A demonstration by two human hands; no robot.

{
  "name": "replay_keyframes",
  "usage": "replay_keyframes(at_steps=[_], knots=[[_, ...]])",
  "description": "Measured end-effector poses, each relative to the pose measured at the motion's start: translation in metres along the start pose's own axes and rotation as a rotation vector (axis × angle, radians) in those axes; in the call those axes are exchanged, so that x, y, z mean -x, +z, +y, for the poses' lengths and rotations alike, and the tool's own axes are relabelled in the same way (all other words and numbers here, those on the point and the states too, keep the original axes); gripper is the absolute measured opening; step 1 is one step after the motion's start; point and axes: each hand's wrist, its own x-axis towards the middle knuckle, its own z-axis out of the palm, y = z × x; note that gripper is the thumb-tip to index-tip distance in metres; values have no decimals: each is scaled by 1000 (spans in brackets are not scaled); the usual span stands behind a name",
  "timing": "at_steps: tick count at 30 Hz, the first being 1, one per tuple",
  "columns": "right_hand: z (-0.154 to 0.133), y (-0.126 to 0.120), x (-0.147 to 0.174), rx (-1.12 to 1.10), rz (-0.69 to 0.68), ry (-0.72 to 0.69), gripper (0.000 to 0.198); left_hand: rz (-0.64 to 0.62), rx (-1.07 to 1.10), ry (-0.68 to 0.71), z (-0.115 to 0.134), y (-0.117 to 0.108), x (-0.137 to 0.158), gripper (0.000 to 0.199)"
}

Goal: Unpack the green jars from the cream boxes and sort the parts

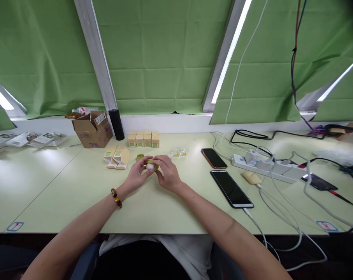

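Both my hands meet over the table, fingers closed around a small green-and-white item (150,166) whose exact kind I cannot make out. My left hand (136,175) grips it from the left, a beaded bracelet (116,198) on that wrist. From the right, my right hand (169,174) pinches the same item. Just behind my left fingers lies a small green piece (140,156). Two open flattened cartons (121,157) stand to the left of my hands. Beyond the right hand are clear plastic cups (183,151) with something yellow inside.
Several small closed boxes (144,139) stand in a row at the back, near a black cylinder (116,124) and a cardboard box (93,130). On the right lie two phones, one black (213,158) and one white-framed (231,188), a power strip (266,168) and tangled cables.
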Motion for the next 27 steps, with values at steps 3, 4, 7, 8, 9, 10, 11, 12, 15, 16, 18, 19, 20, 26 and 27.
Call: replay_keyframes(at_steps=[3, 4, 7, 8, 9, 10, 11, 12, 15, 16, 18, 19, 20, 26, 27], knots=[[1, -1, 1, 48, 50, -14, 45, 33, 32, 56, -2, 3, 1, 53], [2, -1, 1, 39, 90, 3, 49, 61, 16, 104, -2, 3, 2, 51], [6, 1, 1, -36, 185, 51, 52, 160, -106, 297, -2, 3, 4, 40], [7, 1, 1, -62, 200, 57, 50, 183, -154, 350, -3, 3, 5, 37], [8, 2, 1, -85, 208, 55, 48, 198, -192, 390, -4, 2, 5, 34], [9, 3, 1, -106, 211, 49, 46, 206, -216, 415, -4, 2, 5, 33], [9, 3, 1, -125, 211, 41, 45, 208, -219, 428, -5, 2, 5, 33], [8, 4, 1, -140, 206, 34, 45, 204, -203, 430, -6, 2, 5, 33], [4, 4, 1, -162, 188, 16, 47, 185, -74, 384, -6, 4, 4, 36], [3, 4, 1, -163, 185, 10, 47, 182, -12, 348, -5, 5, 4, 39], [1, 4, 1, -162, 179, 2, 48, 172, 131, 245, -1, 5, 3, 46], [0, 4, 1, -163, 177, 1, 49, 154, 212, 180, 1, 5, 3, 50], [0, 4, 1, -164, 177, 2, 49, 123, 297, 107, 3, 4, 2, 53], [0, 4, 1, -138, 173, -14, 49, -67, 767, -196, 13, -4, -1, 51], [0, 4, 1, -124, 158, -16, 50, -70, 801, -209, 13, -5, -1, 46]])
